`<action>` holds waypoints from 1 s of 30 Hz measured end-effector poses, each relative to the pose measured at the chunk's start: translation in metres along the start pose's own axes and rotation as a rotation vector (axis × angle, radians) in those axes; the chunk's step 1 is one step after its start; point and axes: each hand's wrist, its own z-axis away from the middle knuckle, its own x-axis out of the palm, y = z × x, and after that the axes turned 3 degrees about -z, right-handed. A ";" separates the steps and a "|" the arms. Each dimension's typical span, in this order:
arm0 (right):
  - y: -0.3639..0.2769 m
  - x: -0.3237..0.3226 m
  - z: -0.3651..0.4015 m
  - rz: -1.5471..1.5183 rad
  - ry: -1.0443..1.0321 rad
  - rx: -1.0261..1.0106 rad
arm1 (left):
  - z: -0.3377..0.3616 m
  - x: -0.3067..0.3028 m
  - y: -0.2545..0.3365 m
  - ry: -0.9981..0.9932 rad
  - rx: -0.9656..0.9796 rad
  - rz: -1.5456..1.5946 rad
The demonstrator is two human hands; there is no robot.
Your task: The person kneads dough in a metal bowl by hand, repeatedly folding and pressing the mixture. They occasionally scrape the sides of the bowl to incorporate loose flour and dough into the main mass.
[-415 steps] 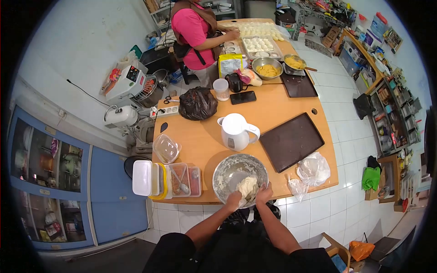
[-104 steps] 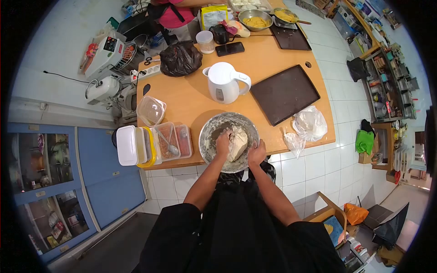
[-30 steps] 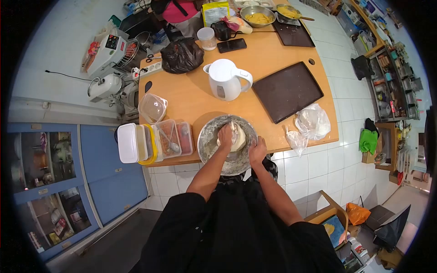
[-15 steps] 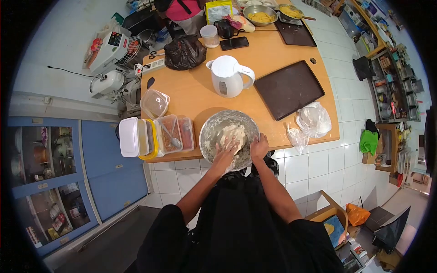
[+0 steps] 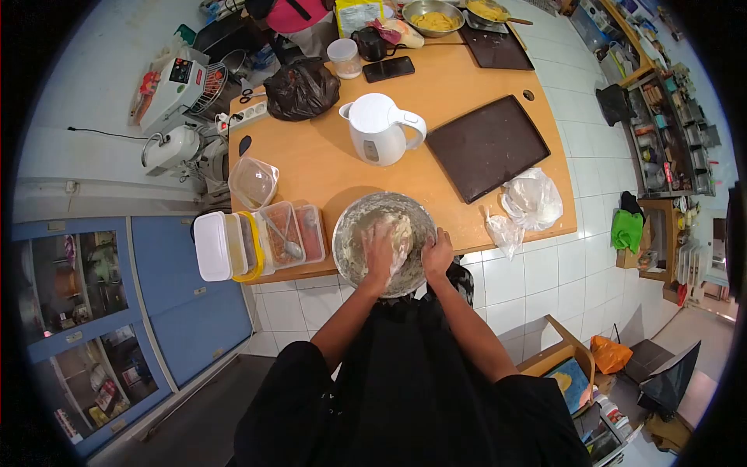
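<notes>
A metal mixing bowl (image 5: 342, 253), smeared with flour and dough inside, stands at the front edge of the table. Pale, soft dough (image 5: 401, 235) lies in it. Reaching into the bowl, my left hand (image 5: 378, 253) presses against the dough's left side with its fingers stretched out. My right hand (image 5: 437, 255) is closed around the bowl's right rim. Just behind the bowl stands a white electric kettle (image 5: 376, 128).
Left of the bowl are plastic tubs (image 5: 214, 245), one holding a spoon. A dark baking tray (image 5: 489, 148) and a plastic bag (image 5: 533, 201) lie to the right. Farther back are a black bag (image 5: 302, 89), a phone (image 5: 389, 69) and a metal bowl of yellow food (image 5: 433, 17).
My left hand has shifted from on top of the dough to its left side. My right hand stays at the rim. The whole view has shifted slightly.
</notes>
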 end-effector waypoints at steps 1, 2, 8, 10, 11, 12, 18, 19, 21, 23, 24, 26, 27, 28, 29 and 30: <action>-0.002 0.000 -0.001 0.001 -0.006 0.009 | -0.003 0.029 -0.019 -0.136 -0.068 0.017; -0.005 -0.001 -0.003 -0.027 -0.012 0.018 | -0.004 0.048 -0.030 -0.033 -0.030 0.100; -0.006 -0.001 -0.002 -0.096 0.013 0.019 | -0.017 0.040 -0.012 -0.036 0.100 -0.346; -0.005 0.001 -0.003 -0.094 0.023 0.014 | -0.035 0.052 -0.033 -0.069 0.162 -0.279; -0.006 -0.001 -0.001 -0.094 0.009 0.016 | -0.042 0.062 -0.046 -0.090 0.190 -0.248; -0.007 -0.005 -0.001 -0.096 -0.003 0.015 | -0.049 0.073 -0.054 0.131 0.237 -0.198; -0.009 0.000 -0.002 -0.100 0.020 0.037 | -0.081 0.084 -0.064 -0.087 -0.098 -0.139; -0.011 -0.001 -0.003 -0.104 0.014 0.050 | -0.083 0.079 -0.062 -0.085 -0.109 -0.116; -0.012 -0.001 -0.002 -0.114 0.037 0.039 | -0.079 0.074 -0.066 -0.134 0.007 0.263; -0.012 -0.001 -0.003 -0.118 0.032 0.045 | -0.073 0.076 -0.078 -0.254 0.080 0.595; -0.012 -0.001 -0.003 -0.120 0.016 0.057 | -0.067 0.071 -0.082 -0.368 0.077 0.659; -0.016 0.001 -0.007 -0.127 0.013 0.052 | -0.056 0.060 -0.086 -0.580 0.037 0.618; -0.012 0.005 -0.006 -0.126 0.020 0.038 | -0.048 0.055 -0.083 -0.647 0.021 0.483; -0.010 0.006 -0.005 -0.124 0.025 0.026 | -0.041 0.043 -0.072 -0.670 0.043 0.238; -0.008 0.009 -0.005 -0.132 0.037 0.028 | -0.032 0.030 -0.063 -0.688 0.061 -0.008; -0.008 0.011 -0.004 -0.141 0.048 0.034 | -0.022 0.016 -0.057 -0.707 0.130 -0.079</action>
